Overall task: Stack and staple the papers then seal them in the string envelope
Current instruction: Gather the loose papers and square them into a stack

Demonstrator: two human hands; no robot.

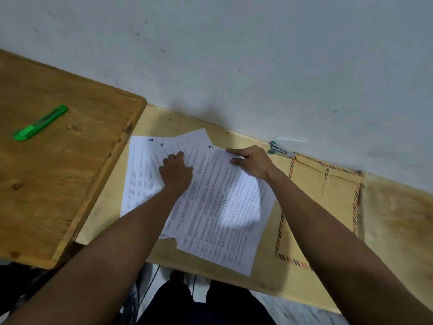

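head view: pale desk (269, 277), papers (210, 207) strewn, white wall (234, 55) behind.

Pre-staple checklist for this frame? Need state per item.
1. Papers squared into one stack: not ok, sheets fanned out with corners offset.
2. Right hand has a grip on a sheet: ok, it pinches the top corner of the uppermost page.
3. Left hand steadies the pile: ok, it rests on the sheets further left.
4. Stapler within reach: ok, it lies by the wall beyond the right hand, untouched.
5. String envelope ready: flap is in view but its state cannot tell.
6. Page order correct: cannot tell, only a few handwritten numbers show.
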